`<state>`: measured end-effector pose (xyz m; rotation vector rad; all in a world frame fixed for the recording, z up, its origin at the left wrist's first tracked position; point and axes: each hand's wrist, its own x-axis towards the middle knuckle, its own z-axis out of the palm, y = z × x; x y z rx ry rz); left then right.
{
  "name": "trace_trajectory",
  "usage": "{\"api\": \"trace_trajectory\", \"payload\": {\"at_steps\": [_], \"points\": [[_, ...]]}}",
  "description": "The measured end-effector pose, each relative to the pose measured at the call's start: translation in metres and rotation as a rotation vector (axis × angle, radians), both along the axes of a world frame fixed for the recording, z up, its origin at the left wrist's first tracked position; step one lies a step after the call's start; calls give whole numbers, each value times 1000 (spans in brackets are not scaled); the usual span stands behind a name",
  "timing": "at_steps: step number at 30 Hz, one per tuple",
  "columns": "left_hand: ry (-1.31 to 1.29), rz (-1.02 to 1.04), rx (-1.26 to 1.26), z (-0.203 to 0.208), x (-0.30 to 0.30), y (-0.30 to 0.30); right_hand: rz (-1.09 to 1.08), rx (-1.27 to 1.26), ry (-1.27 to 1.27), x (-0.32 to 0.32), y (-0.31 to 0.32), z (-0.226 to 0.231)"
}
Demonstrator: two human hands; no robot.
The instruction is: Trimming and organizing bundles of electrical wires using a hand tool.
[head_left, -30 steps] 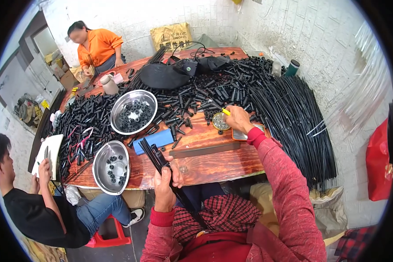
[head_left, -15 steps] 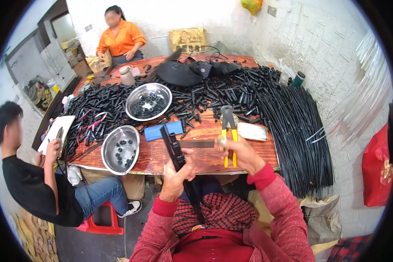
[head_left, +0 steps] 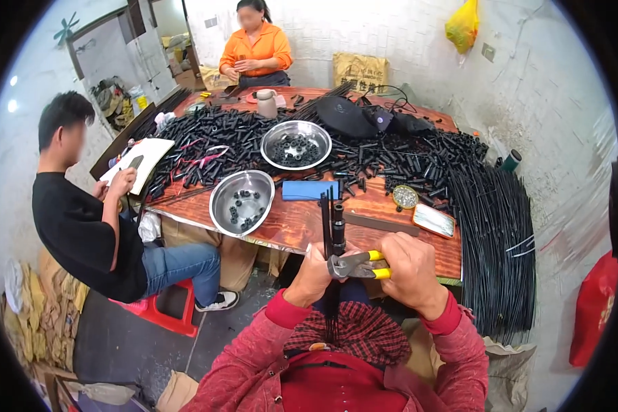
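Observation:
My left hand [head_left: 309, 278] is closed around a bundle of thin black rods [head_left: 326, 223] and a thicker, stepped black tube [head_left: 338, 230], all held upright above my lap. The rods run down below the fist toward my checked lap cloth. In my right hand [head_left: 413, 271], fingers wrapped round the yellow grips, is a pair of pincers [head_left: 350, 265]. Its dark metal jaws lie across the bundle, right beside my left fingers. I cannot tell whether the jaws touch a rod.
On the wooden table are two steel bowls [head_left: 214, 216] [head_left: 264, 152] holding small black parts, a blue box [head_left: 310, 190], a round tin [head_left: 405, 197], a white tray [head_left: 433, 220] and heaped black tubes [head_left: 213, 130]. Long rods [head_left: 494, 254] lie right. A seated person writes at left; another stands across.
My right hand has lifted the pincers off the table and brought them left to the bundle in my left hand. The head view has shifted, so the table sits farther right.

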<state>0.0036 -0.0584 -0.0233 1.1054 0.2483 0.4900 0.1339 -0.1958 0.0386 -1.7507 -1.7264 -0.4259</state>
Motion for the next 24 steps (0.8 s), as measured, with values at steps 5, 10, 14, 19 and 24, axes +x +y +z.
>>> {"api": "trace_trajectory", "payload": {"at_steps": [5,10,14,19,24], "points": [[-8,-105,19,0,2,2,25,-42,-143,-1,-7,10],[-44,-162,-23,-4,1,1,126,-89,39,5,-12,14],[-119,-442,-204,0,-1,8,188,-264,391,12,-13,15],[-85,-503,-187,-5,5,9,242,-292,686,10,-10,7],[-61,-277,-201,-4,10,7,113,-157,966,15,-8,-23]]}}
